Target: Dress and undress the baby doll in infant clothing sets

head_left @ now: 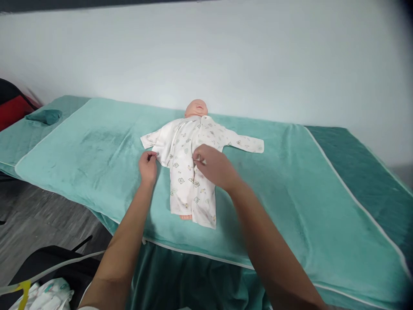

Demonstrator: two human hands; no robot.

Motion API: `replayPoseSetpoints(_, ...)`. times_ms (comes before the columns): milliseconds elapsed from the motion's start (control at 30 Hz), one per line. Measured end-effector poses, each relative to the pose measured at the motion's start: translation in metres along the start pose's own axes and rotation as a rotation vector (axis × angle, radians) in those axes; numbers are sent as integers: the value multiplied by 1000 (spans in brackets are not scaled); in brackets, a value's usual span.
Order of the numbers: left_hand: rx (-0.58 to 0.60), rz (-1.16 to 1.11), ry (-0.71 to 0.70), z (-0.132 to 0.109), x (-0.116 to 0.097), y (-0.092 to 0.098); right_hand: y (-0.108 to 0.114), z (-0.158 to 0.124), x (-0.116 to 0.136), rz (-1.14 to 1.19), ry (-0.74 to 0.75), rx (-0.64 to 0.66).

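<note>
A baby doll [196, 106] lies on its back, head toward the wall, with a white printed baby romper [181, 181] over its body. The romper's sleeves are spread out to both sides, and the doll's toes [186, 217] show below one leg. My left hand [149, 167] pinches the romper's edge just below the left-hand sleeve. Over the middle of the romper, my right hand [213, 165] has its fingers closed on the front fabric; the exact grip is partly hidden.
A green plush sheet [274, 189] with pale piping covers the bed, which stands against a white wall. At the lower left, a black chair [41, 258] holds white printed cloths [51, 295], and a pale tube [71, 261] runs above it. Something red and black [14, 110] stands far left.
</note>
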State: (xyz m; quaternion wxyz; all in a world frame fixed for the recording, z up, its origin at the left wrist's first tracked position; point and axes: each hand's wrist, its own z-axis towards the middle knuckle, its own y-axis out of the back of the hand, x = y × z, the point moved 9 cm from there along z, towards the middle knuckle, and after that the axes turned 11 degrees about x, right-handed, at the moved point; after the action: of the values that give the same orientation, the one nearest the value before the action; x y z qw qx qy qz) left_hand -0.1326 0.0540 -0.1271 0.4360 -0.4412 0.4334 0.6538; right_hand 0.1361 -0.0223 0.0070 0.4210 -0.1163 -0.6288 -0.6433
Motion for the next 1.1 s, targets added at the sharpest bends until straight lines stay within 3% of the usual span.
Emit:
replayPoseSetpoints(100,1,-8,19,-1,-1,0,-9,-21,4,11,-22,33)
replayPoseSetpoints(233,9,-21,23,0,-2,-1,11,-56,-17,17,3,-283)
replayPoseSetpoints(300,12,-21,19,0,-2,-1,14,-67,-29,-58,-24,-383)
replayPoseSetpoints(467,12,-17,23,1,-1,-1,-7,-82,-43,-63,-74,-353)
replayPoseSetpoints(567,14,-16,24,1,-2,-1,-18,-104,-23,-83,-54,-423)
replayPoseSetpoints(633,16,-16,29,1,-2,-2,-33,-115,4,-100,12,-382)
replayPoseSetpoints(800,22,-20,32,1,-4,-2,-85,-126,64,-295,48,-68)
replayPoseSetpoints(933,31,-26,33,-1,-7,-2,-96,-124,69,-382,10,-44)
replayPoseSetpoints(1100,35,-27,28,-1,-9,-2,-84,-116,64,-243,73,-112)
